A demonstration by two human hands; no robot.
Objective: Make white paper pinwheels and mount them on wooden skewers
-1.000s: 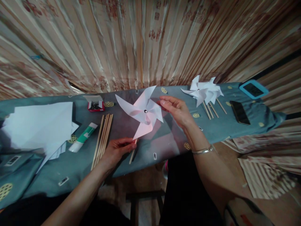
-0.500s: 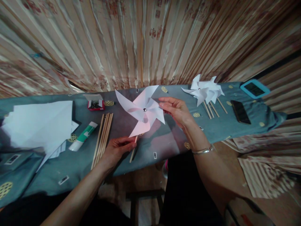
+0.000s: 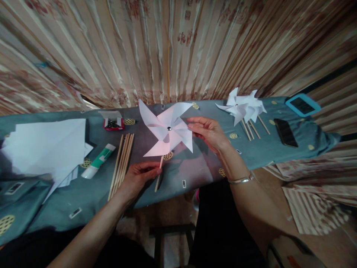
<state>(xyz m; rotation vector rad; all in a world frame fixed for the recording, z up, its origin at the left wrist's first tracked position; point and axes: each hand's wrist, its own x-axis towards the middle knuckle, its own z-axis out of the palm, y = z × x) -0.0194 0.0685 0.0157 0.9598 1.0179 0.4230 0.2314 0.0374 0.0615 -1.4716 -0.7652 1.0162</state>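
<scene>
A white paper pinwheel on a thin wooden stick stands over the middle of the table, a shiny silver pin head at its centre. Thumb and fingers of my left hand pinch the stick below the blades. My right hand is at the wheel's right side, fingers stretched out, fingertips at the edge of a blade; whether they touch it I cannot tell. Left of the pinwheel lie several bare wooden sticks, and behind them is a small red open box of pins.
Farther left are a green and white glue stick and a stack of white paper. More pinwheels lie at the back right, near a black phone and a blue-framed device. A curtain hangs behind the cloth-covered table.
The pinwheel's blades have turned clockwise a little, and its centre has shifted slightly left and up. My left hand keeps its hold; my right hand has barely moved.
</scene>
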